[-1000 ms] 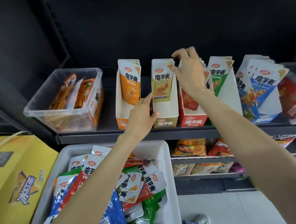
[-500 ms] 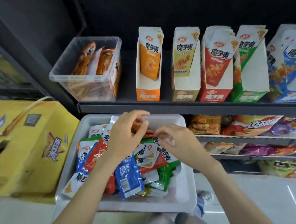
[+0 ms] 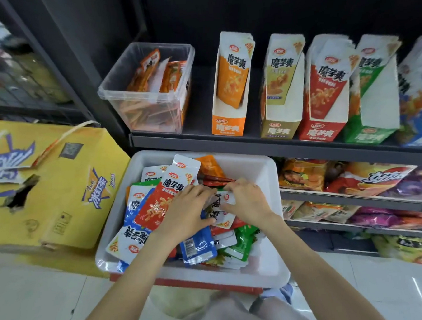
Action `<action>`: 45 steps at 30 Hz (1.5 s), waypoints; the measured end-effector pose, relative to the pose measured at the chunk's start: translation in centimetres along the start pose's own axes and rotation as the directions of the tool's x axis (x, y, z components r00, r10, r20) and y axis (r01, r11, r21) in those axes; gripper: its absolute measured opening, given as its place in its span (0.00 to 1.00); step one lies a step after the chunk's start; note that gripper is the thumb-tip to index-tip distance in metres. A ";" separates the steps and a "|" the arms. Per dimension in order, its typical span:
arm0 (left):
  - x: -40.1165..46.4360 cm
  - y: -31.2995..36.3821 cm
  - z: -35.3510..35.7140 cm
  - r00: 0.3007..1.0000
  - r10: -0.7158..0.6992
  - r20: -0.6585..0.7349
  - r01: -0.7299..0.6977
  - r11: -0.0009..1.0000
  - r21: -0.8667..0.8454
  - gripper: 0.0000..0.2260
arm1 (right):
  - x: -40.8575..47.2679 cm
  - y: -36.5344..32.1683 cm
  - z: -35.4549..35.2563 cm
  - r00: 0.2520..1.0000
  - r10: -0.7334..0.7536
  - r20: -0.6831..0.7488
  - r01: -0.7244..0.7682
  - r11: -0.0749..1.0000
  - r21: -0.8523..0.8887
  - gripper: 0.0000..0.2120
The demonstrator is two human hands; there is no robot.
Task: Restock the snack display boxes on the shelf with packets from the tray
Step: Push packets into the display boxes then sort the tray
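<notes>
A white plastic tray (image 3: 267, 171) with rounded corners and smooth, glossy walls sits below the dark metal shelf (image 3: 228, 144), heaped with flat, shiny foil snack packets (image 3: 198, 244) in red, blue, green, orange and white, lying crisscross and overlapping. Both hands are down in the heap near its middle. The left hand (image 3: 186, 210) lies palm-down over a red packet (image 3: 153, 210), its fingers curved toward a small white-faced packet (image 3: 222, 201); the right hand (image 3: 249, 202) meets it from the other side, fingers bent onto the same packet, which sits between the two sets of fingertips. Whether either hand truly pinches it or only presses on it cannot be told. On the shelf above stand tall, narrow cardboard display boxes with slanted cut-away fronts: an orange box (image 3: 230, 126), a tan box (image 3: 277, 131), a red box (image 3: 319, 133) and a green box (image 3: 369, 135), each holding upright packets of its own colour, with a blurred blue box (image 3: 420, 122) at the right edge. Left of them a clear, rigid plastic tub (image 3: 117, 91) holds orange packets standing on end. A yellow cardboard carton (image 3: 59, 194) rests beside the tray.
</notes>
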State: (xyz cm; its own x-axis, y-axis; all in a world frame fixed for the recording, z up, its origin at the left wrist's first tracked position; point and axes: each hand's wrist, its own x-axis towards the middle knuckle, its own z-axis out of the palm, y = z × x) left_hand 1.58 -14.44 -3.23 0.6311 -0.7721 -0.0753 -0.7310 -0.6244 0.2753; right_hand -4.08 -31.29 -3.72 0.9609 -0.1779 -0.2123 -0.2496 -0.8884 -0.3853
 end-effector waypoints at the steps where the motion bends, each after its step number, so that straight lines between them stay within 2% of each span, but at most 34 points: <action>1: 0.1 0.0 0.0 1.000 0.002 0.004 -0.002 1.000 0.004 0.31 | -0.1 0.2 0.1 0.999 -0.012 0.045 0.013 0.999 -0.034 0.30; 2: 0.2 0.1 0.0 1.000 0.006 0.011 -0.006 1.000 0.012 0.31 | -0.2 0.2 0.2 0.995 -0.038 0.088 0.044 0.997 -0.067 0.32; 4: 0.3 0.0 0.1 0.999 0.009 0.032 -0.009 1.000 0.025 0.31 | -0.4 0.6 0.1 0.988 -0.102 0.116 0.117 0.984 -0.134 0.28; 7: 0.4 0.0 0.1 1.000 -0.002 0.030 0.002 1.000 0.000 0.30 | -0.7 0.6 -1.2 0.963 -0.269 0.028 0.263 0.906 -0.331 0.15; 9: 0.4 0.1 -0.3 0.999 0.018 -0.036 -0.020 0.999 -0.033 0.26 | -1.1 0.9 -2.2 0.897 -0.425 -0.122 0.358 0.861 -0.362 0.15; 11: 0.3 0.7 -1.0 0.966 0.070 -0.251 -0.094 0.992 -0.085 0.17 | -2.3 1.3 -3.8 0.792 -0.462 -0.400 0.399 0.887 -0.234 0.15; 13: 0.4 1.7 -2.1 0.901 0.035 -0.432 -0.171 0.945 -0.280 0.13 | -3.5 1.4 -6.2 0.733 -0.275 -0.622 0.381 0.924 0.041 0.12; 14: 0.4 2.3 -2.6 0.896 -0.004 -0.444 -0.190 0.901 -0.390 0.14 | -3.9 1.4 -7.5 0.737 -0.116 -0.666 0.334 0.919 0.210 0.10; 16: 0.4 3.4 -3.7 0.907 -0.012 -0.422 -0.221 0.837 -0.500 0.19 | -4.4 1.4 -9.4 0.766 0.178 -0.617 0.199 0.848 0.491 0.07; 17: 0.4 3.9 -4.1 0.910 0.017 -0.414 -0.244 0.830 -0.502 0.21 | -4.5 1.4 -10.0 0.783 0.268 -0.561 0.138 0.805 0.577 0.06; 19: 0.6 4.9 -4.6 0.885 0.134 -0.446 -0.330 0.856 -0.398 0.24 | -4.8 1.7 -10.7 0.829 0.363 -0.426 0.061 0.699 0.713 0.03; 20: 0.8 5.2 -4.6 0.858 0.193 -0.477 -0.367 0.879 -0.305 0.24 | -4.9 1.9 -10.8 0.858 0.373 -0.354 0.055 0.618 0.784 0.04; 21: 1.0 5.4 -4.4 0.830 0.221 -0.512 -0.381 0.895 -0.231 0.22 | -5.1 2.0 -10.9 0.888 0.373 -0.270 0.063 0.482 0.874 0.06; 22: 1.2 5.5 -4.3 0.812 0.200 -0.549 -0.380 0.895 -0.236 0.18 | -5.3 1.9 -11.2 0.913 0.367 -0.179 0.062 0.309 0.949 0.06; 23: 1.3 5.7 -4.5 0.819 0.112 -0.562 -0.348 0.877 -0.332 0.14 | -5.5 1.8 -11.4 0.928 0.360 -0.092 0.045 0.136 0.990 0.07; 24: 1.4 5.9 -4.9 0.845 -0.021 -0.534 -0.288 0.824 -0.487 0.10 | -5.7 1.8 -11.6 0.934 0.356 -0.043 0.030 0.041 0.999 0.10; 25: 1.6 5.9 -5.2 0.876 -0.128 -0.465 -0.227 0.741 -0.632 0.07 | -5.9 1.9 -11.7 0.934 0.357 -0.030 0.016 0.043 0.999 0.11; 26: 1.8 5.9 -5.5 0.903 -0.190 -0.384 -0.176 0.653 -0.737 0.07 | -5.9 2.1 -11.6 0.929 0.365 -0.053 0.012 0.114 0.993 0.12; 28: 2.0 5.7 -6.0 0.932 -0.209 -0.295 -0.123 0.584 -0.803 0.09 | -6.0 2.3 -11.5 0.920 0.372 -0.122 0.016 0.276 0.961 0.08; 31: 2.4 5.7 -6.5 0.951 -0.166 -0.261 -0.120 0.582 -0.804 0.09 | -5.9 2.3 -12.1 0.903 0.375 -0.211 0.023 0.448 0.894 0.05; 35: 4.0 7.1 -8.2 0.949 -0.075 -0.306 -0.187 0.648 -0.738 0.09 | -5.7 2.2 -14.1 0.905 0.261 -0.335 0.141 0.560 0.817 0.03; 37: 5.7 8.1 -9.8 0.902 -0.095 -0.421 -0.253 0.675 -0.694 0.09 | -5.4 2.9 -16.0 0.844 0.284 -0.456 0.215 0.599 0.771 0.01; 38: 6.7 8.4 -10.6 0.866 -0.119 -0.486 -0.285 0.681 -0.674 0.11 | -5.3 3.5 -17.3 0.787 0.305 -0.536 0.244 0.643 0.726 0.01; 40: 9.0 8.7 -12.0 0.782 -0.148 -0.605 -0.328 0.728 -0.602 0.13 | -4.8 4.7 -20.0 0.632 0.325 -0.704 0.264 0.763 0.589 0.03; 42: 11.3 8.7 -12.8 0.720 -0.127 -0.682 -0.334 0.798 -0.502 0.14 | -4.0 5.6 -22.7 0.496 0.324 -0.806 0.276 0.821 0.500 0.04; 43: 12.5 8.7 -13.0 0.722 -0.104 -0.683 -0.322 0.824 -0.466 0.14 | -3.3 6.0 -23.9 0.461 0.303 -0.834 0.267 0.849 0.456 0.04; 45: 14.6 8.8 -12.8 0.790 -0.052 -0.610 -0.258 0.876 -0.409 0.18 | -1.1 6.4 -25.7 0.453 0.221 -0.864 0.182 0.926 0.332 0.03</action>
State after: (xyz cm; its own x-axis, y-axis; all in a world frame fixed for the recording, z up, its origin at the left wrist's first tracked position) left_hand 7.65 -29.71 10.38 0.6954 -0.5052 0.5110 -0.6966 -0.2992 0.6521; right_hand -3.65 -47.68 17.16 0.4835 -0.6422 0.5948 -0.0956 -0.7142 -0.6934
